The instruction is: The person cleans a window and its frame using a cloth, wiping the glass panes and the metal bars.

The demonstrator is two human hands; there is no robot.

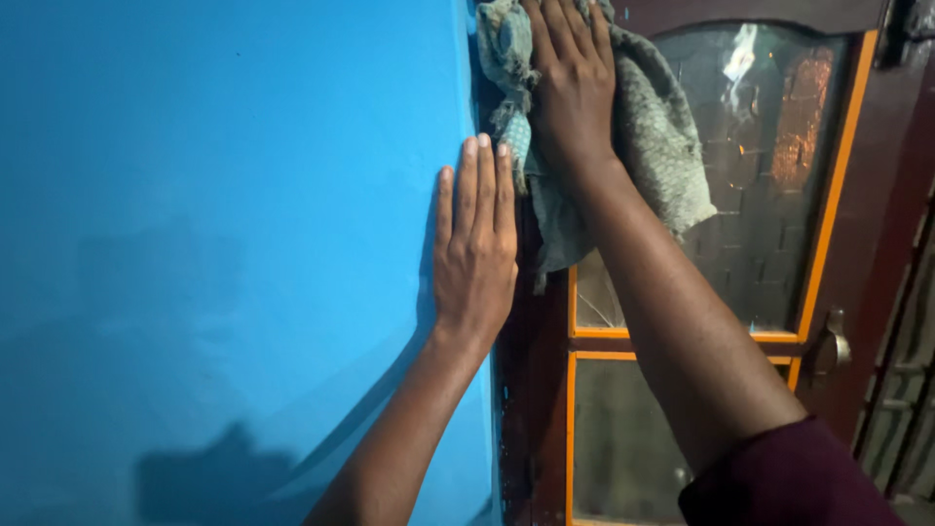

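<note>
A blue wall (pixel 214 244) filled the left side, and a dark wooden door (pixel 877 214) with orange-trimmed glass panes (pixel 760 185) was seen to its right. A worn grey cloth (pixel 662 146) was pressed against the door's upper edge, beside the wall's corner, under the right hand (pixel 573 78), whose fingers were spread flat over it. The left hand (pixel 474 248) was laid open and flat on the wall, nothing held.

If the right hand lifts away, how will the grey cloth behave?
The cloth looks floppy: it hangs in folds under the right hand. It probably is light, and would likely slide down the door frame.
</note>
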